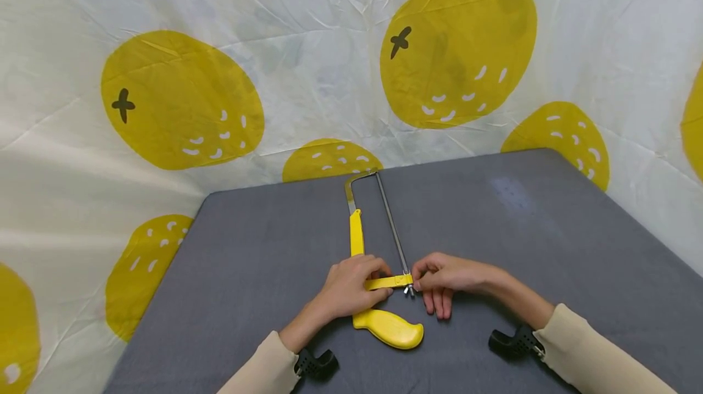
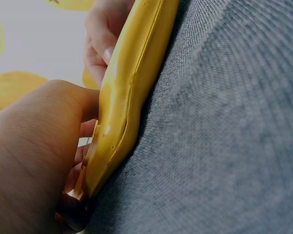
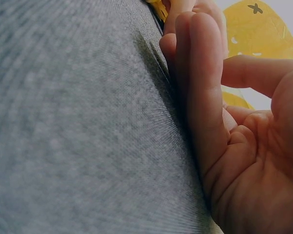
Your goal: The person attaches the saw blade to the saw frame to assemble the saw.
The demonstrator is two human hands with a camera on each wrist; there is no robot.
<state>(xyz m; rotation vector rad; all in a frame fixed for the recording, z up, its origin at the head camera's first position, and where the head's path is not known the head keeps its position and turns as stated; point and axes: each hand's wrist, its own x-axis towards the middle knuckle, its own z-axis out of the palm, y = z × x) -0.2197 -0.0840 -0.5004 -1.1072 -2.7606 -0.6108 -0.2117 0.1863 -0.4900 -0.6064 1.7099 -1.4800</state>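
A hacksaw [image 1: 356, 232] with a yellow frame and handle lies on the grey table, its curved metal end pointing away from me. The blade [image 1: 391, 221] runs along its right side. My left hand [image 1: 351, 286] holds the yellow crosspiece [image 1: 387, 282] of the frame, fingers on the far side and thumb on the near side. At the crosspiece's right end, by the wing nut [image 1: 409, 290], my right hand [image 1: 447, 279] pinches with thumb and forefinger while its other fingers extend downward. In the left wrist view the handle [image 2: 132, 87] partly hides both hands' fingertips.
A grey cloth covers the table [image 1: 263, 241]. Behind and to the sides hangs a white sheet [image 1: 313, 71] printed with yellow fruit, close to the saw's far end. Black wrist mounts [image 1: 317, 365] sit at both sleeve cuffs.
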